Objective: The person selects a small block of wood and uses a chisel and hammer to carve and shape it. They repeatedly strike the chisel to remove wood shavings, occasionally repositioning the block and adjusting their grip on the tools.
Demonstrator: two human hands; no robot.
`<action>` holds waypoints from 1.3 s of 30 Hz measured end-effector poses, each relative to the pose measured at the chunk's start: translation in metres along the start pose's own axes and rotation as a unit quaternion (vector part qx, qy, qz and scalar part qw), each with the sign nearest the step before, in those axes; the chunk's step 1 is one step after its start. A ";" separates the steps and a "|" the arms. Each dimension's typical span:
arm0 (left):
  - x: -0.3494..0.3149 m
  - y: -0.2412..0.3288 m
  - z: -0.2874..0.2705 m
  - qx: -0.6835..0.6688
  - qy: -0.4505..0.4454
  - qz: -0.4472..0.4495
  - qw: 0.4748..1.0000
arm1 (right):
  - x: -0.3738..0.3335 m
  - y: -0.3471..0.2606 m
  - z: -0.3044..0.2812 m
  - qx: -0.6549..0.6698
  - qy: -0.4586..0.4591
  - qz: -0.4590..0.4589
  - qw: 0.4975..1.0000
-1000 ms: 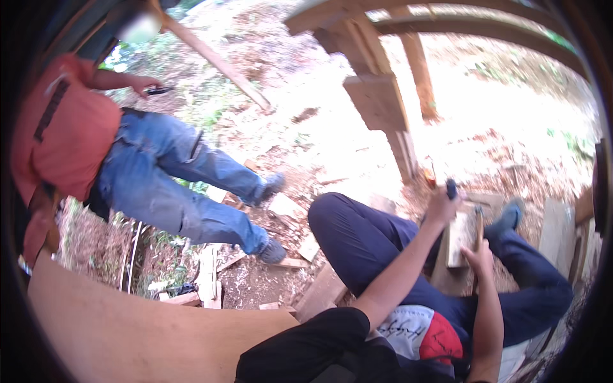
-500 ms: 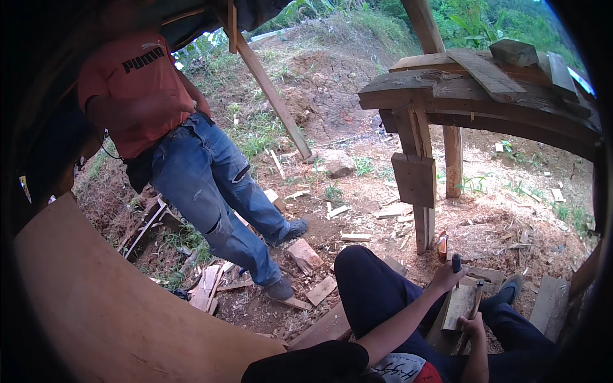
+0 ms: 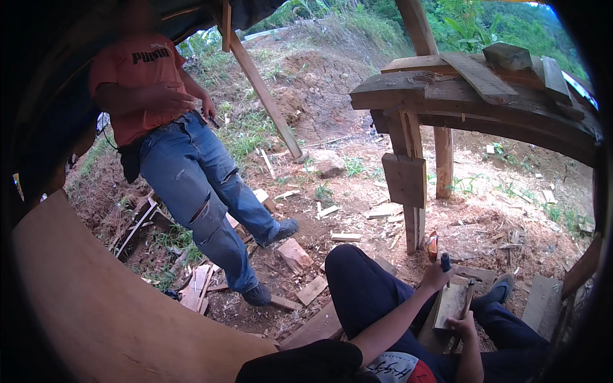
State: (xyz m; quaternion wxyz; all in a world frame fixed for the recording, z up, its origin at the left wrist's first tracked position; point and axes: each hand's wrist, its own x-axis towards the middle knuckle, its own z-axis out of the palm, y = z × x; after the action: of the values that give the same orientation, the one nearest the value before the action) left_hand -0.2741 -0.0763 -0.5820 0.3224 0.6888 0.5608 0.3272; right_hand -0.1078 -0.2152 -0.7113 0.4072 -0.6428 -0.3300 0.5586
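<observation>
At the lower right, my left hand (image 3: 437,276) is wrapped round the dark handle of a chisel (image 3: 445,261), which stands upright over a pale wooden block (image 3: 452,305). My right hand (image 3: 464,325) grips the wooden shaft of a hammer (image 3: 467,300) beside that block, the shaft slanting up past its right edge. The hammer's dark head is small and hard to make out. The block lies between my bent legs, and the chisel's tip is too small to tell.
A person (image 3: 185,159) in a red shirt and torn jeans stands at left. A curved brown sheet (image 3: 115,306) fills the lower left. A wooden bench (image 3: 472,96) with loose planks stands at right. Offcuts and shavings litter the ground.
The view has shifted slightly. The standing person's hand at the hip has moved out, now showing a small dark thing, and their other arm has shifted. My hands keep their grips.
</observation>
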 end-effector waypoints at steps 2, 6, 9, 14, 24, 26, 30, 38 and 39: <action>0.005 0.023 -0.010 -0.095 -0.016 -0.088 0.991 | 0.002 0.001 -0.009 -0.034 0.029 0.002 0.999; 0.020 0.025 -0.040 -0.108 -0.022 -0.197 0.974 | 0.009 -0.004 0.000 -0.124 0.038 0.021 0.991; 0.015 -0.002 -0.007 0.039 -0.111 -0.241 0.963 | 0.027 0.019 -0.017 -0.135 0.033 0.005 0.990; -0.020 -0.035 0.043 0.082 -0.140 -0.224 0.961 | -0.008 -0.011 0.010 -0.153 0.056 0.002 0.987; -0.012 -0.049 0.049 -0.033 -0.190 -0.220 0.956 | -0.015 -0.049 -0.001 0.070 -0.024 0.106 0.992; -0.011 -0.047 0.043 0.011 -0.187 -0.191 0.963 | -0.009 -0.040 0.007 0.129 -0.041 0.126 0.983; -0.015 -0.026 0.043 0.029 -0.251 -0.131 0.959 | -0.014 -0.047 -0.003 0.189 -0.033 0.129 0.973; -0.009 -0.003 0.018 -0.375 -0.029 -0.154 0.914 | -0.024 -0.052 0.005 0.265 -0.065 0.089 0.958; -0.009 0.056 -0.013 -0.415 0.042 -0.164 0.894 | -0.021 -0.057 -0.010 0.311 -0.053 0.131 0.940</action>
State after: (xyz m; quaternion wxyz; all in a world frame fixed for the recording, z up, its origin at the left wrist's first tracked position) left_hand -0.2544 -0.0932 -0.5296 0.6039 0.3762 0.4925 0.5012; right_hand -0.0993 -0.2097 -0.6500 0.4924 -0.4912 -0.0736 0.7147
